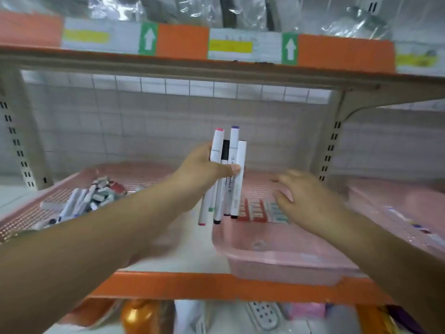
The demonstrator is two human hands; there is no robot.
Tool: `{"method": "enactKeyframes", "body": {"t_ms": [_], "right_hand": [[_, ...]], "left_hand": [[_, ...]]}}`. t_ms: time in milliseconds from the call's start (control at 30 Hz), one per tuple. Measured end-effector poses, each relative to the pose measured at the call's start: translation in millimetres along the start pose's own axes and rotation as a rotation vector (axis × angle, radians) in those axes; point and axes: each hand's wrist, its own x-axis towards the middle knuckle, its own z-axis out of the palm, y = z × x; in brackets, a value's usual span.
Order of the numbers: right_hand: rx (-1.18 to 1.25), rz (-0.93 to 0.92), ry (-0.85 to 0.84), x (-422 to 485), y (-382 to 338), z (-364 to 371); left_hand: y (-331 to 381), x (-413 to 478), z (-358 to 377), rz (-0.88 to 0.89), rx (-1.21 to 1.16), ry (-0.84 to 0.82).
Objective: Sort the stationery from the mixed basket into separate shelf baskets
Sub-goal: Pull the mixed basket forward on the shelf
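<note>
My left hand [204, 168] grips a bunch of several white markers [227, 174] upright, held above the gap between two pink baskets on the shelf. The left pink basket [29, 213] holds a heap of similar white markers [84, 201]. The middle pink basket [277, 251] holds small red and white packets [258, 210] laid flat. My right hand [305, 196] hovers over that middle basket with fingers spread and relaxed, holding nothing; it is motion-blurred.
A third pink basket [397, 213] at the right holds a few pens. An orange shelf edge [228, 285] runs along the front, and another orange-edged shelf [183, 42] hangs close overhead. Goods fill the lower shelf [262, 314].
</note>
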Motion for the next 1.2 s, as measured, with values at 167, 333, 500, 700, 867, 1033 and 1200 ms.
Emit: {"method": "enactKeyframes", "body": {"t_ms": [167, 333, 500, 700, 867, 1033, 1200], "right_hand": [[0.004, 0.14, 0.018, -70, 78, -28], [-0.014, 0.311, -0.016, -127, 153, -42], [0.008, 0.501, 0.031, -163, 216, -52], [0.009, 0.633, 0.061, -180, 285, -54], [-0.01, 0.671, 0.04, -161, 337, -48], [-0.052, 0.708, -0.077, -133, 387, -39], [-0.08, 0.758, -0.209, -118, 424, -27]], "left_hand": [[24, -5, 102, 0.056, -0.043, -0.086], [37, 6, 185, 0.055, -0.075, -0.147], [43, 28, 256, 0.077, -0.078, -0.247], [48, 63, 328, 0.162, -0.022, -0.341], [44, 98, 372, 0.217, 0.074, -0.41], [37, 124, 407, 0.249, 0.207, -0.534], [15, 134, 438, 0.189, 0.366, -0.694]]}}
